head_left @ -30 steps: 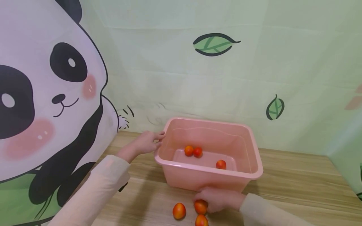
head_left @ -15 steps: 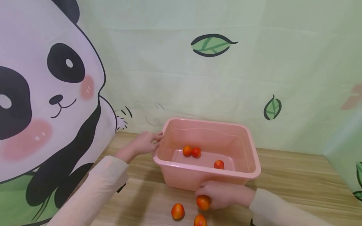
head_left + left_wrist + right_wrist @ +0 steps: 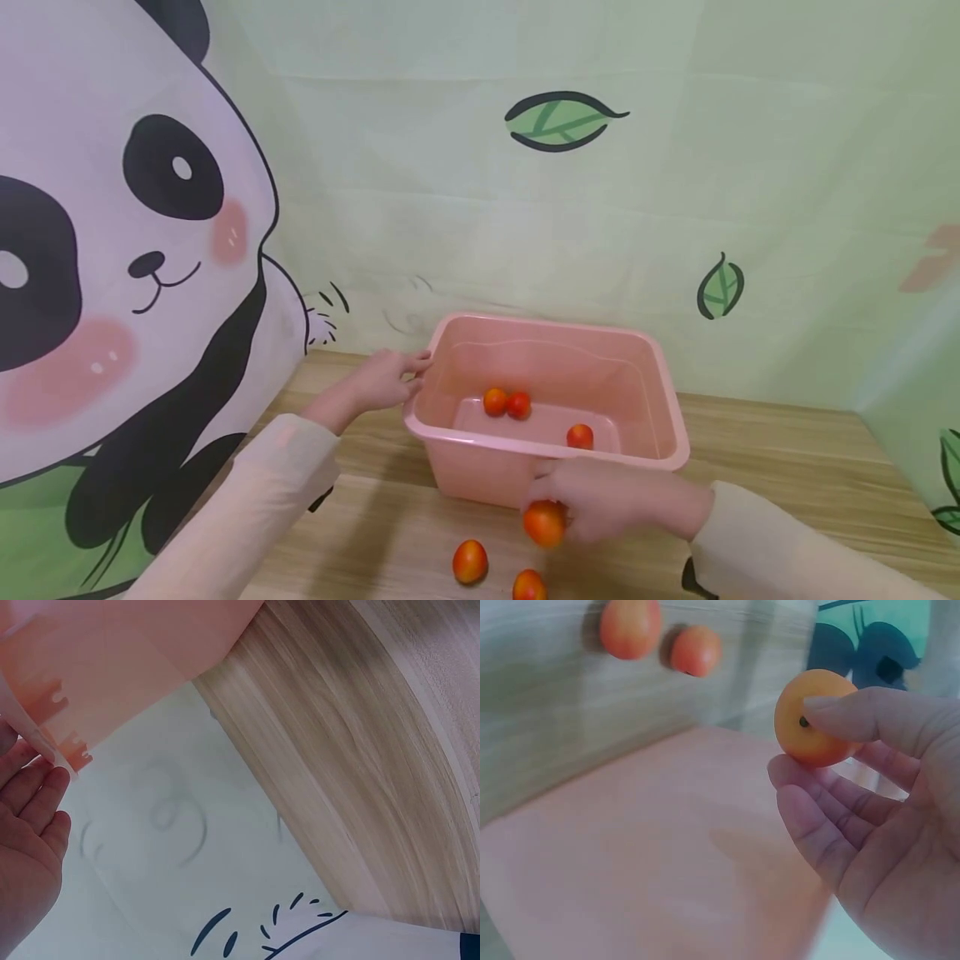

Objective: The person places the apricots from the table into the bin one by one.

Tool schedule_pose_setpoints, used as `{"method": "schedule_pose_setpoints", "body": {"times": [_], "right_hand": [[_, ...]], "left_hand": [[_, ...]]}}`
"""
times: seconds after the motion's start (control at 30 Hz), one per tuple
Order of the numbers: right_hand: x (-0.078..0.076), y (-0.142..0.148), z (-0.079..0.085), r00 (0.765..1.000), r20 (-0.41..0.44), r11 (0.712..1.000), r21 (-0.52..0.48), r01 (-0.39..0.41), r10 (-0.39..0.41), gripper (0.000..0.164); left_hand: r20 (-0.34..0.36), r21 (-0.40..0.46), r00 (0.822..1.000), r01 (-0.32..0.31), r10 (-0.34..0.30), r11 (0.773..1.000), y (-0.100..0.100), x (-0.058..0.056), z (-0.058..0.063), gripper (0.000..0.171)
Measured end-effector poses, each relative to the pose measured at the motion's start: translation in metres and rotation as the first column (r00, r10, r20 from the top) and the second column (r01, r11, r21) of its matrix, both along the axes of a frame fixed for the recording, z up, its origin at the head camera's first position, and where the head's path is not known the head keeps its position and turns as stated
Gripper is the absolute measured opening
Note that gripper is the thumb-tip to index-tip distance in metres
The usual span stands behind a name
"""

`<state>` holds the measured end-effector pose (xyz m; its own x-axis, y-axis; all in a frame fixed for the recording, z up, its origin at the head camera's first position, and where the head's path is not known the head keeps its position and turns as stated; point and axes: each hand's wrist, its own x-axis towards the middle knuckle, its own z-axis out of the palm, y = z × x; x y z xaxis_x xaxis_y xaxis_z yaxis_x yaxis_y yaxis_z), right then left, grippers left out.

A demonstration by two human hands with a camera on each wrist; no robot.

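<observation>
In the head view my left hand (image 3: 384, 379) holds the left rim of a pink plastic tub (image 3: 480, 471). Its fingertips lie under the lip in the left wrist view. My right hand (image 3: 603, 496) pinches an orange-red tomato (image 3: 545, 523) just in front of the tub. The right wrist view shows the thumb over the tomato's small green stem spot and fingers (image 3: 821, 825) beneath it. On the table sit two more tomatoes, one to the left (image 3: 470, 562) and one nearer (image 3: 529, 586). Inside the tub lie three tomatoes (image 3: 495, 402), two together at the left and one toward the front.
The wood-grain table (image 3: 780, 475) extends on both sides of the tub. Behind it hangs a pale green cloth (image 3: 420, 208) printed with leaves and a large panda.
My right hand has lifted the tomato from beside the near one and moved it up and slightly right, toward the tub's front wall. The left hand stays at the rim.
</observation>
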<state>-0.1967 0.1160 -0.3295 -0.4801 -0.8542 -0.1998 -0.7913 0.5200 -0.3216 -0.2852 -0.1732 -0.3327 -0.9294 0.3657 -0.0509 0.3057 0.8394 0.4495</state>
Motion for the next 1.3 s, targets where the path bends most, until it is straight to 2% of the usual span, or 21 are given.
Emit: {"method": "schedule_pose_setpoints", "body": {"times": [0.13, 0.33, 0.6, 0.7, 0.83, 1.1, 1.17, 1.3], "right_hand": [[0.0, -0.002, 0.02, 0.994, 0.064, 0.996, 0.029, 0.086, -0.088, 0.038], [-0.006, 0.0, 0.044, 0.99, 0.063, 0.992, 0.031, 0.121, -0.122, 0.047], [-0.032, 0.002, 0.065, 0.991, 0.018, 0.99, -0.02, 0.137, -0.136, 0.046], [-0.043, 0.003, 0.071, 0.984, 0.05, 0.984, -0.032, 0.174, -0.172, 0.044], [-0.057, 0.003, 0.075, 0.973, 0.072, 0.975, -0.021, 0.221, -0.219, 0.042], [-0.082, 0.006, 0.071, 0.964, 0.015, 0.964, 0.043, 0.264, -0.265, 0.044], [-0.087, 0.007, 0.068, 0.951, 0.019, 0.95, 0.057, 0.308, -0.309, 0.046], [-0.098, 0.008, 0.062, 0.91, 0.047, 0.91, 0.07, 0.409, -0.413, 0.049]], "left_hand": [[-0.013, -0.002, 1.0, 0.013, -0.013, 1.0, -0.001, 0.001, 0.001, 0.041], [-0.015, 0.007, 1.0, 0.018, -0.018, 1.0, -0.002, 0.002, 0.0, 0.041], [0.0, 0.003, 1.0, 0.005, -0.005, 1.0, -0.001, 0.003, 0.002, 0.041], [0.004, 0.005, 1.0, 0.004, -0.005, 1.0, -0.001, 0.003, 0.001, 0.041], [0.014, 0.01, 1.0, 0.003, -0.003, 1.0, -0.001, 0.003, 0.002, 0.041], [0.027, 0.036, 1.0, 0.009, -0.01, 0.999, 0.001, 0.004, 0.003, 0.042], [0.025, 0.038, 1.0, 0.011, -0.012, 0.999, 0.001, 0.004, 0.002, 0.043], [0.025, 0.044, 1.0, 0.01, -0.011, 0.999, 0.002, 0.003, 0.002, 0.043]]}}
